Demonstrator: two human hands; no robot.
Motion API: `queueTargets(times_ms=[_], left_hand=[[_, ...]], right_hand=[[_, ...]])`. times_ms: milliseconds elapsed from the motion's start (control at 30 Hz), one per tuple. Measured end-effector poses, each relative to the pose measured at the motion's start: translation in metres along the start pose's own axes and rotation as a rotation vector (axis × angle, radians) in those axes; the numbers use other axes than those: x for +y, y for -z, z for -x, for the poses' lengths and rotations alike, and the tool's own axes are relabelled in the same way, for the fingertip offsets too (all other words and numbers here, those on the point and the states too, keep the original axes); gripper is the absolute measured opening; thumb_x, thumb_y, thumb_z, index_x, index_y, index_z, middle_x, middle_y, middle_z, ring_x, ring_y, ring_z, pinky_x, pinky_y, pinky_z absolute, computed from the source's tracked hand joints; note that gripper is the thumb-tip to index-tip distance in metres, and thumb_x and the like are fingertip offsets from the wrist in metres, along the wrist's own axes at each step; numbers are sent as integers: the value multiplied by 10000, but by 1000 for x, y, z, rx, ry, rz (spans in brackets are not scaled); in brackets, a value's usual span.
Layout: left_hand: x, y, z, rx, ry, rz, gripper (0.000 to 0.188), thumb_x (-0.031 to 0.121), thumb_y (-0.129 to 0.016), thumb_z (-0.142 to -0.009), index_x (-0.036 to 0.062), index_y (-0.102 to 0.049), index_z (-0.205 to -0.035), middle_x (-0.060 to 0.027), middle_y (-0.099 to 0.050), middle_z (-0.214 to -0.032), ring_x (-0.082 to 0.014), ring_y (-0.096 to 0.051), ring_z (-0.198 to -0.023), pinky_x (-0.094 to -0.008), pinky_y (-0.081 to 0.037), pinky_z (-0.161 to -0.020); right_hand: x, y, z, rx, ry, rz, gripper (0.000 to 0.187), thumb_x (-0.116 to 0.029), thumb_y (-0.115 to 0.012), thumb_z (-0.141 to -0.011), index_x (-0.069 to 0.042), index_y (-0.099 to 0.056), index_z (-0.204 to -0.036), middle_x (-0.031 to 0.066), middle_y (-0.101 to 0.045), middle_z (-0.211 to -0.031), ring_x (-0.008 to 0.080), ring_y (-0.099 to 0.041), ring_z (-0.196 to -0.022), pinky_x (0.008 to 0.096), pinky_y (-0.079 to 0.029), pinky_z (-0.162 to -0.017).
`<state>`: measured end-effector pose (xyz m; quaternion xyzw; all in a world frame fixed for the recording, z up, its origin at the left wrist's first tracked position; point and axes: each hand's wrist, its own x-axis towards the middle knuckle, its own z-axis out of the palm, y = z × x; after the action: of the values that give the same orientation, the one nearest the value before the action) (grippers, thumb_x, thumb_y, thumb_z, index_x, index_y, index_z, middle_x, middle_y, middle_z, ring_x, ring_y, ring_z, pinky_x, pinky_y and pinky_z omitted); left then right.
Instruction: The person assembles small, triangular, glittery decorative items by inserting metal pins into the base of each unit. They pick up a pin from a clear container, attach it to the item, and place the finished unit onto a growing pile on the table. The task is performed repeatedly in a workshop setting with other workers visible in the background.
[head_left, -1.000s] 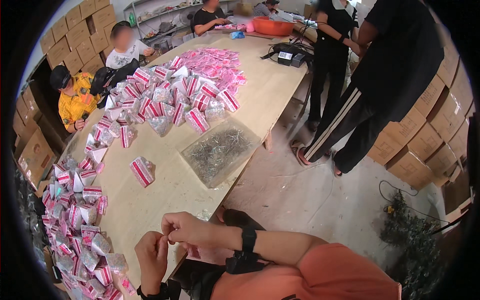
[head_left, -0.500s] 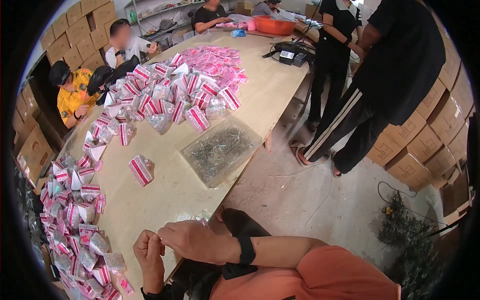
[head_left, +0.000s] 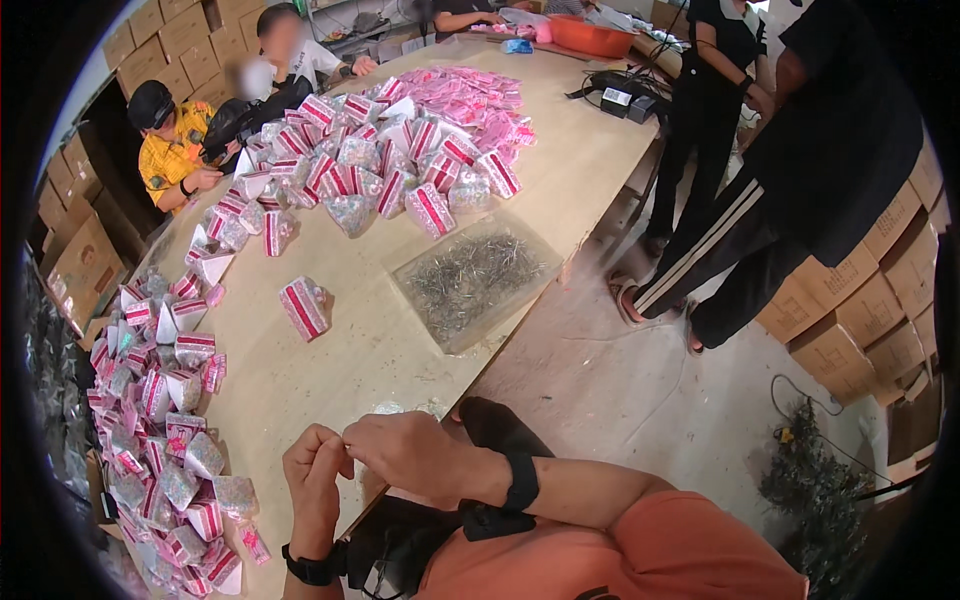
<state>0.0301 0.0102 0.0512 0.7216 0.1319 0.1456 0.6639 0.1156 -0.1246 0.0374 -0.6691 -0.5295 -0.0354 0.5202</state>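
Over the near edge of the table, my left hand (head_left: 316,478) and my right hand (head_left: 412,458) meet with thumbs and fingers pinched together. Whatever sits between the fingertips is too small to make out. Just beyond my right hand, small clear shiny bits (head_left: 388,408) lie at the table edge. Farther off is a shallow clear tray (head_left: 468,338) full of thin silvery wire-like pieces (head_left: 470,275). A single clear packet (head_left: 304,308) with a pink-and-white header card lies by itself left of the tray.
Many similar packets (head_left: 180,440) line the left side of the table (head_left: 350,370), with a larger heap (head_left: 360,160) and flat pink packaging (head_left: 460,95) farther away. People sit at the far left; two stand at right. Cardboard boxes (head_left: 830,320) are stacked behind them.
The view has shifted, so the table and its contents sit slightly right and higher. My hands stay pinched together at the table edge. The seated person in white has shifted an arm.
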Motion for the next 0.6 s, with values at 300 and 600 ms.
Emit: queueTargets(times_ms=[300,600], left_hand=[[0,-8,-6,-10,37,-46,194,134,-458,-851,56,-474,-675,-1,-476,-559,-56,-414,-488,-190,-316,-457],[17,12,-52,9,92,-214,105,105,-507,-823,21,-505,-761,-11,-486,-594,-72,-454,-510,-207,-362,-473]], right_hand=[[4,8,1,15,2,53,136,-89,-599,-702,-48,-487,-768,96,-527,-697,266,-578,-669,346,-447,-548],[28,10,3,151,-298,-313,101,-68,-589,-777,8,-591,-844,87,-571,-692,136,-531,-587,261,-435,-539]])
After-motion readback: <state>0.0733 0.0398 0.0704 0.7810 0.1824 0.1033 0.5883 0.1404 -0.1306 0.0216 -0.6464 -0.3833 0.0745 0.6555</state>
